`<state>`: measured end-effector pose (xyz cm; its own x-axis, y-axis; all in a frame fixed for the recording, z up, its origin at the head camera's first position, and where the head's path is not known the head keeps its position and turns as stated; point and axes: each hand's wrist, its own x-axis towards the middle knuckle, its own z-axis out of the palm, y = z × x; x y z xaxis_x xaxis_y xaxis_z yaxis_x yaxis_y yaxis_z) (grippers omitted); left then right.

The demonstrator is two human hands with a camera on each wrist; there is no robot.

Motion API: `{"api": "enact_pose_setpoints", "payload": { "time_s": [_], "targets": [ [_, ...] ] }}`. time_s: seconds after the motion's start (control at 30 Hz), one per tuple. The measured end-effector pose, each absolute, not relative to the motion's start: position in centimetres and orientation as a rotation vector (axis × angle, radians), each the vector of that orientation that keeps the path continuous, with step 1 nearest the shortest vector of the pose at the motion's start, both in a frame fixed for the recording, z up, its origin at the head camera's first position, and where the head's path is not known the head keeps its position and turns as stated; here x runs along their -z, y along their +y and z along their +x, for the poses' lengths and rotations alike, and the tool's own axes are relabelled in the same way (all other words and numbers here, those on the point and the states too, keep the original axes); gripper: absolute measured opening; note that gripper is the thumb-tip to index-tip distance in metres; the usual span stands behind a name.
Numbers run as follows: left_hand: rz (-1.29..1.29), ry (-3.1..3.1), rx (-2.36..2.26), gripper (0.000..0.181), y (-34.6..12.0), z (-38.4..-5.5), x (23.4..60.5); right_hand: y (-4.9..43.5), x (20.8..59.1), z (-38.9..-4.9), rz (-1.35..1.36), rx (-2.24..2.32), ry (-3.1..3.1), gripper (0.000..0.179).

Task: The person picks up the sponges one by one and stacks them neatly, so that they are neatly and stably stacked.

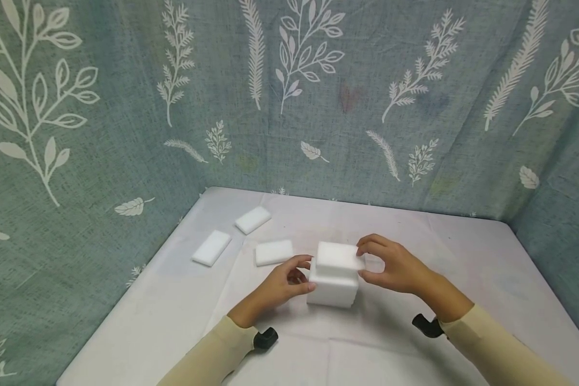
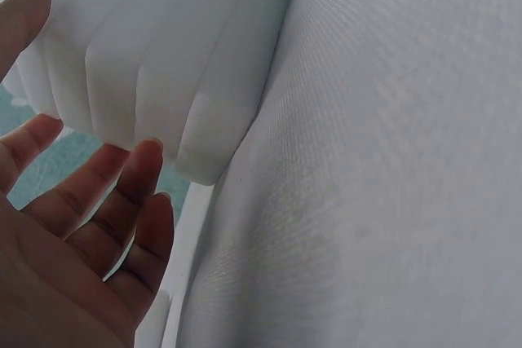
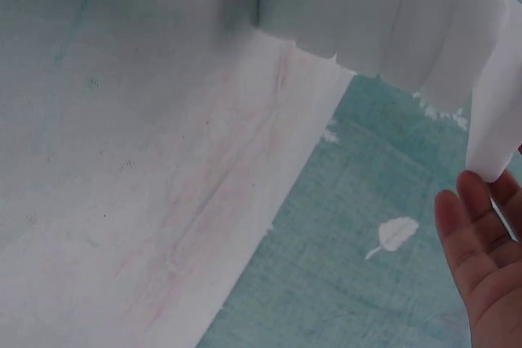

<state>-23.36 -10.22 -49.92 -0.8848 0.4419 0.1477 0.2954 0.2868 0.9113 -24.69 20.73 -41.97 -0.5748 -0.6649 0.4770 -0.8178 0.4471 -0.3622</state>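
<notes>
A stack of white, sponge-like blocks point(image 1: 333, 289) with rounded edges stands on the white cloth, its layers showing in the left wrist view. My left hand point(image 1: 281, 284) grips the stack's left side, thumb at the front and forefinger farther back; the other fingers sit by its edge in the left wrist view. On top, a white block point(image 1: 339, 256) sits slightly out of line with the layers below. My right hand point(image 1: 391, 264) pinches its right end between thumb and fingers. In the right wrist view this top block point(image 3: 493, 112) slants away from the layers, fingertips at its corner.
Left of the stack, three more white blocks lie flat: one close behind the left hand point(image 1: 274, 252), one farther back point(image 1: 253, 220) and one toward the table's left edge point(image 1: 212, 248). A green leaf-patterned curtain point(image 1: 309, 123) encloses the white-covered table point(image 1: 463, 257).
</notes>
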Motion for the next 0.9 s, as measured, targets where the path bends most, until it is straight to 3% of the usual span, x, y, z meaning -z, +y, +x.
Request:
{"api": "enact_pose_setpoints", "payload": {
  "time_s": [0.9],
  "targets": [
    [0.712,2.379,-1.691,0.062,-10.25,-23.57,50.11,19.99,42.64,-24.0,1.371,-0.825,-2.422,0.033]
  ]
}}
